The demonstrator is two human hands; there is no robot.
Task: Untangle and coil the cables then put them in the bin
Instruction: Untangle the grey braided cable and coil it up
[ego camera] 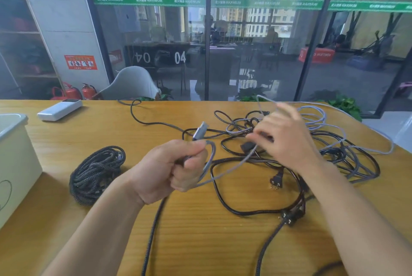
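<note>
Left hand (176, 164): fist gripping grey braided USB cable (225, 169) above wooden table (93, 126). Right hand (287, 139): blurred over tangled black cables (263, 186), grip indeterminate. Coiled black braided cable (95, 173) beside cream bin (15, 159).

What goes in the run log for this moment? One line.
left hand grips grey cable | right hand in tangle | one coil done | bin waiting

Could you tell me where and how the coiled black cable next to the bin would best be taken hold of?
Probably across the bundle's right side, coming from above. The coiled black cable lies flat on the table, loops stacked in a ring, so fingers through the centre and thumb outside would clamp all loops together. That side faces away from the bin and is unobstructed. Both hands are busy with the grey cable.
</note>
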